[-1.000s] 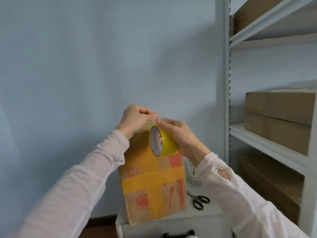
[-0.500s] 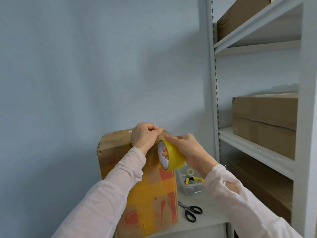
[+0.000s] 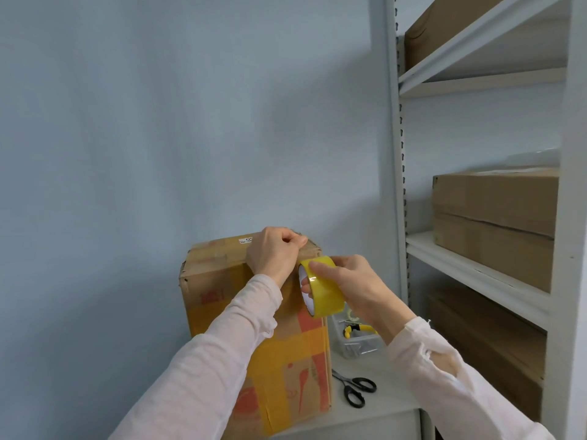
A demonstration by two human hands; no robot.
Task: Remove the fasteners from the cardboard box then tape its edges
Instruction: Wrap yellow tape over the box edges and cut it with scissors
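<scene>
The curled left hand pinches the cardboard box at its top edge, the right hand grips a yellow tape roll at its corner, the box upright on a white cabinet beside shelving.

I'm seeing the worn, yellow-banded cardboard box standing upright; the yellow tape roll is hanging just below its top corner.

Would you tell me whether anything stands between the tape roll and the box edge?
Nothing visible does: the tape roll, held in the right hand, sits at the top corner of the cardboard box, below the left hand.
</scene>
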